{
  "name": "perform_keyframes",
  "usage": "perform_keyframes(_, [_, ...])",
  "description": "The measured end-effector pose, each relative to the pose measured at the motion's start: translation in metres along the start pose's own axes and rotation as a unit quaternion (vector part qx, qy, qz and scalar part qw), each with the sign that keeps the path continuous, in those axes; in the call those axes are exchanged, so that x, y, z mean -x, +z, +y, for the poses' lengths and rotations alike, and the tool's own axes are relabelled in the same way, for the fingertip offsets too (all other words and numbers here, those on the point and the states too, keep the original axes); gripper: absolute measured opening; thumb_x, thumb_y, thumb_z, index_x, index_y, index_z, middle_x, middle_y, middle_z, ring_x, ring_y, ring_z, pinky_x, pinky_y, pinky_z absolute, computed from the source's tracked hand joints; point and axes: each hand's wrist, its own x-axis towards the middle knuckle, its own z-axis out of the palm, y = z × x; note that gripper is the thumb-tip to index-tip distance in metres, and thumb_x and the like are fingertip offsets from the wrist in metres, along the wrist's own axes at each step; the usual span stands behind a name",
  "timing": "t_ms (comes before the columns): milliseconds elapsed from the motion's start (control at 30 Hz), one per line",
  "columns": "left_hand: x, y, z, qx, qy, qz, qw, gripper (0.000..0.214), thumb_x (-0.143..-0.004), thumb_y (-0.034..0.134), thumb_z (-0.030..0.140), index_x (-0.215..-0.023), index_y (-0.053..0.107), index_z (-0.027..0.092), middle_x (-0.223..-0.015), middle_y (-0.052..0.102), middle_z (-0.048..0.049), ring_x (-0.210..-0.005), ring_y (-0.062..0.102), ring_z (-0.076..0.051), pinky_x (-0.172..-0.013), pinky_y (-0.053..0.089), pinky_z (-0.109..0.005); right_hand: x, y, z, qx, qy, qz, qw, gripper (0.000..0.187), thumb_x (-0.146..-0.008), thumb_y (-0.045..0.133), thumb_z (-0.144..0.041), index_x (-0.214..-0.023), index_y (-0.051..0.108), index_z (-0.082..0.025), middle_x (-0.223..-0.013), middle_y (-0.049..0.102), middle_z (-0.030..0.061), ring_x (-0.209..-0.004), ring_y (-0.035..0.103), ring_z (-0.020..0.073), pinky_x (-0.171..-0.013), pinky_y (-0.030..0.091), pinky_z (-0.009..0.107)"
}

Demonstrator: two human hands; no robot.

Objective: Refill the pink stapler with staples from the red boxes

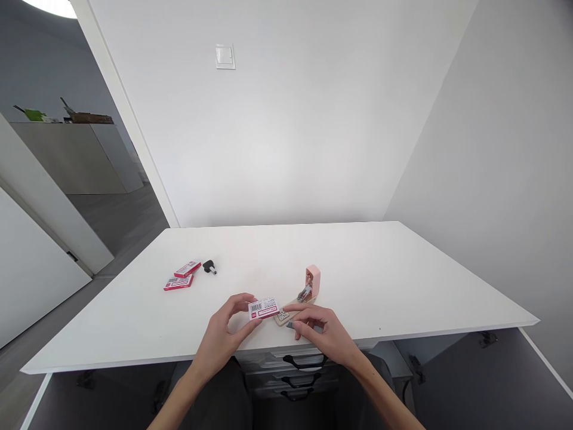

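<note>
A small white and red box (pixel 263 308) with a barcode, which looks like a staple box, is in my left hand (pixel 226 327), its thumb and fingers closed on the box's left end. Close beside it, my right hand (pixel 324 331) pinches a small grey strip of staples (pixel 290 325) between thumb and fingers. Under and behind the right fingertips is a stapler (pixel 314 279), its pink top swung up to stand upright and its metal parts showing. The cream base of the stapler lies on the table, partly hidden by my right hand.
Two more red and white boxes (pixel 179 282) overlap on the left of the white table (pixel 380 269). A small black object with a metal tip (pixel 209 267) lies beside them. Black-handled drawers (pixel 304 361) sit below the front edge. A white wall (pixel 286 131) rises behind.
</note>
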Motion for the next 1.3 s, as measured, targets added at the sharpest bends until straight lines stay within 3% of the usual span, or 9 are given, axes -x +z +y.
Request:
perform_keyframes(233, [-0.004,0.008,-0.002,0.032,0.014,-0.016,0.999,0.033,-0.09,0.069,0.041,-0.119,0.059,0.028,-0.125,0.067,-0.0046,-0.113,0.066,-0.024,-0.103,0.052,-0.042,0.0,-0.001,0.001,-0.017,0.013,-0.01,1.0,0.029,-0.096,0.063,-0.042,-0.08,0.078,-0.023,-0.116,0.077,0.0092,-0.117,0.067,0.0294,-0.085,0.055,0.034])
perform_keyframes(400, [-0.002,0.01,-0.008,0.055,0.005,-0.04,0.998,0.033,-0.089,0.071,0.038,-0.119,0.06,0.028,-0.127,0.067,-0.004,-0.115,0.066,-0.024,-0.103,0.052,-0.04,0.0,-0.001,-0.001,-0.026,0.015,-0.025,0.999,0.028,-0.096,0.063,-0.04,-0.08,0.079,-0.023,-0.103,0.079,0.0085,-0.121,0.065,0.0296,-0.083,0.054,0.032])
perform_keyframes(633, [-0.002,0.011,-0.011,0.054,-0.003,-0.038,0.998,0.034,-0.085,0.075,0.038,-0.116,0.063,0.028,-0.123,0.069,-0.0041,-0.115,0.066,-0.025,-0.102,0.052,-0.04,-0.001,-0.003,-0.001,-0.028,0.024,-0.049,0.998,0.029,-0.096,0.064,-0.042,-0.08,0.079,-0.022,-0.112,0.077,0.0087,-0.111,0.068,0.0281,-0.079,0.052,0.032])
perform_keyframes(700, [-0.002,0.011,-0.011,0.055,-0.006,-0.033,0.998,0.036,-0.084,0.076,0.038,-0.116,0.063,0.028,-0.123,0.069,-0.0042,-0.111,0.067,-0.025,-0.099,0.053,-0.04,-0.001,-0.002,0.002,-0.042,0.029,-0.036,0.998,0.029,-0.097,0.063,-0.042,-0.082,0.079,-0.022,-0.1,0.079,0.0086,-0.11,0.068,0.0282,-0.081,0.052,0.033])
perform_keyframes(800, [-0.001,0.01,-0.009,0.05,-0.01,-0.02,0.999,0.036,-0.084,0.077,0.039,-0.115,0.065,0.028,-0.124,0.069,-0.0047,-0.107,0.068,-0.025,-0.096,0.053,-0.039,0.0,0.0,0.008,-0.072,0.034,0.004,0.997,0.026,-0.097,0.063,-0.044,-0.09,0.077,-0.023,-0.086,0.077,0.0066,-0.091,0.07,0.0244,-0.077,0.053,0.033])
perform_keyframes(900, [0.001,0.009,-0.008,0.052,-0.016,-0.006,0.998,0.034,-0.083,0.077,0.04,-0.114,0.067,0.028,-0.125,0.069,-0.0047,-0.108,0.068,-0.025,-0.096,0.052,-0.038,0.0,0.002,0.013,-0.081,0.022,0.027,0.996,0.024,-0.096,0.064,-0.044,-0.091,0.076,-0.023,-0.103,0.075,0.0076,-0.073,0.066,0.0177,-0.069,0.053,0.032])
perform_keyframes(1067, [0.001,0.009,-0.005,0.094,-0.031,0.015,0.995,0.033,-0.082,0.078,0.04,-0.111,0.069,0.027,-0.123,0.071,-0.005,-0.109,0.068,-0.025,-0.097,0.052,-0.037,-0.001,0.002,0.013,-0.084,0.009,0.03,0.996,0.023,-0.097,0.064,-0.043,-0.09,0.076,-0.024,-0.114,0.068,0.0076,-0.069,0.063,0.014,-0.064,0.052,0.03])
perform_keyframes(1200, [-0.005,0.005,-0.003,0.205,-0.102,0.077,0.97,0.035,-0.091,0.068,0.049,-0.113,0.068,0.022,-0.108,0.076,-0.0073,-0.095,0.072,-0.023,-0.097,0.053,-0.038,-0.001,0.003,0.013,-0.09,0.011,0.026,0.996,0.022,-0.097,0.064,-0.043,-0.092,0.075,-0.024,-0.111,0.068,0.0071,-0.069,0.063,0.014,-0.063,0.051,0.03])
perform_keyframes(1300, [-0.014,0.001,-0.005,0.337,-0.173,0.102,0.92,0.038,-0.096,0.062,0.049,-0.113,0.071,0.016,-0.108,0.076,-0.0112,-0.098,0.072,-0.023,-0.1,0.054,-0.037,0.0,0.004,0.014,-0.085,0.016,0.021,0.996,0.022,-0.097,0.064,-0.042,-0.092,0.074,-0.023,-0.107,0.069,0.0065,-0.07,0.063,0.0146,-0.062,0.05,0.029])
